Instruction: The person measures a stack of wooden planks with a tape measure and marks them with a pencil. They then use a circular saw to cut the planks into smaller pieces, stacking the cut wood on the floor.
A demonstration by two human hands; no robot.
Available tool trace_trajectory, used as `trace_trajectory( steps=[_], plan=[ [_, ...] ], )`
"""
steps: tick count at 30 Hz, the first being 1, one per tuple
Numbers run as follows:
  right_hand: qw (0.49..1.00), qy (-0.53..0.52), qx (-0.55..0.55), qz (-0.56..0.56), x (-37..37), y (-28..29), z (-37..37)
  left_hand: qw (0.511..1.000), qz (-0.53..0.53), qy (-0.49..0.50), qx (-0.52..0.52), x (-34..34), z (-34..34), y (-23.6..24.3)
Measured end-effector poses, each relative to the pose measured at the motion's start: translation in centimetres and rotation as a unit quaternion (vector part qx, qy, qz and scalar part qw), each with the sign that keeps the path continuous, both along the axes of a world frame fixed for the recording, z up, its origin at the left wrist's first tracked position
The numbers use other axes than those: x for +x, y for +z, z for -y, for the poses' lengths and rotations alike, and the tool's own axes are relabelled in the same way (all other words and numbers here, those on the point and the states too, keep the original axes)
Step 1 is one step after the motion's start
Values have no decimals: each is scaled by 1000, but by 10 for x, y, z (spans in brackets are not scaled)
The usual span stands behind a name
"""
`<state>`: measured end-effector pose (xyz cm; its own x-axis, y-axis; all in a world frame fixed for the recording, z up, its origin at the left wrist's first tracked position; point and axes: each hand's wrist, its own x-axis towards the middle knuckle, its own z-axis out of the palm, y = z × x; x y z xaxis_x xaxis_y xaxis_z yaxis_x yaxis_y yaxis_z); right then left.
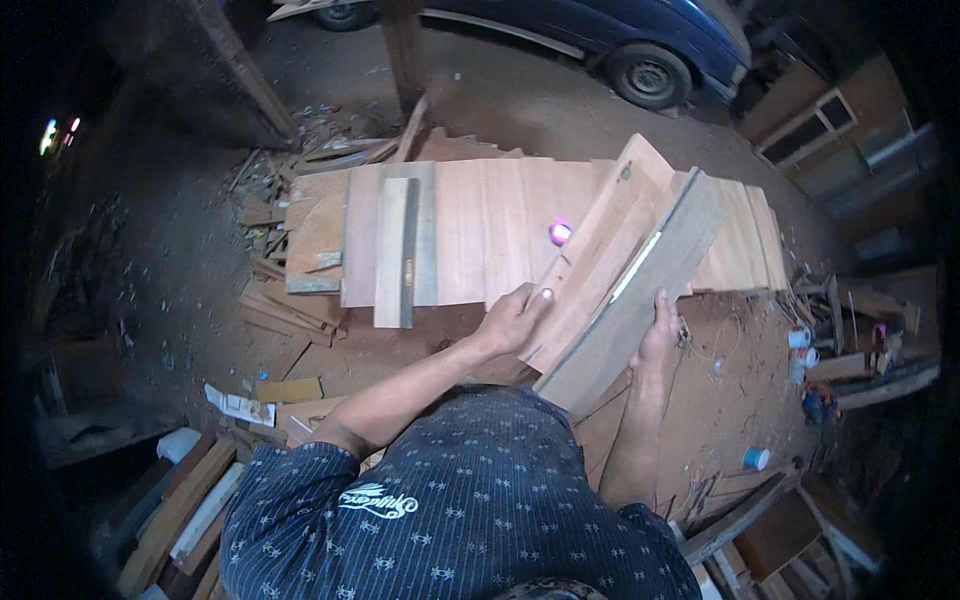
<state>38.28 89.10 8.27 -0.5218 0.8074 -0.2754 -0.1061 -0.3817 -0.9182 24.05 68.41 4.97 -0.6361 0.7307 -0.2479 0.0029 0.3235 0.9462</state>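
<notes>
Two long wooden boards slant across in front of me, their far ends up and to the right. My left hand [518, 318] is closed round the left edge of the reddish board [600, 260], thumb on top. My right hand [658, 335] grips the outer edge of the grey-brown board [640, 290], its fingers mostly hidden underneath. A narrow gap with a pale strip shows between the boards. Below them, planks [480, 230] lie side by side as a low platform. A small round pink and white object [560, 233] sits on these, left of the reddish board.
A narrow two-toned board [398, 250] lies across the platform's left part. Scrap wood [290, 310] is heaped on the left. Small cans [800, 340] stand at the right, with another can [756, 458] nearer me. Beyond are a wooden post [404, 50] and a blue vehicle [600, 35].
</notes>
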Motion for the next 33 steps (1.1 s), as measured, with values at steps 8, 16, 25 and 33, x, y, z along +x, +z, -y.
trace_trajectory(
  steps=[8,16,25,33],
  plan=[
    [990,-93,100,36,124,-30,-117,984,23,-176,4,122,-185,26],
    [968,-204,100,107,294,-20,-245,949,137,-279,47,280,-355,6],
    [953,-275,71,110,371,-21,-345,920,74,-374,87,345,-482,6],
    [918,-331,188,115,325,4,-494,937,195,-275,86,311,-636,-22]
  ],
)
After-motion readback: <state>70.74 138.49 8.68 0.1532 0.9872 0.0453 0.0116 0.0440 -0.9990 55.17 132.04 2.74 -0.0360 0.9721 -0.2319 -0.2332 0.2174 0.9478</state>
